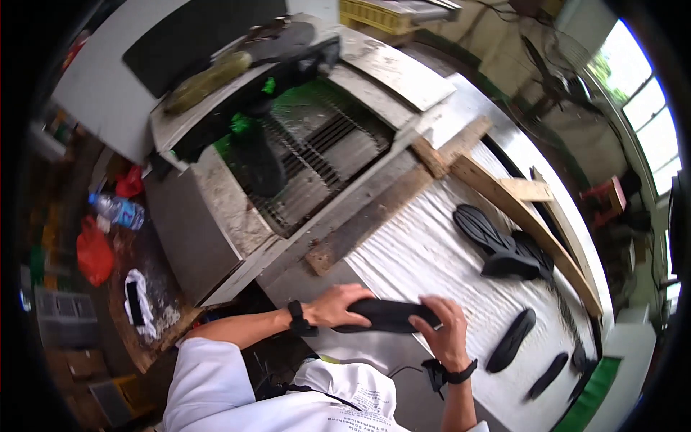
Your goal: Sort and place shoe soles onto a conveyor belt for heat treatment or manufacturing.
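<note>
A black shoe sole [393, 316] is held level in front of my chest, above the near edge of a white cloth-covered table. My left hand [341, 304] grips its left end, fingers over the top and thumb along the near side. At the other end my right hand [444, 329] pinches the sole between thumb and fingers. To the right on the cloth lie a loose sole [512, 340] and a smaller dark sole [548, 375]. Farther back, several black soles [481, 229] are heaped together beside a wooden rail.
A machine with an open wire-mesh conveyor [309, 158], lit green inside, stands ahead; a dark sole-shaped piece [260, 162] lies in it. Wooden rails [525, 223] border the white cloth [432, 237]. At left a side table holds a water bottle [117, 210] and red bag [94, 250].
</note>
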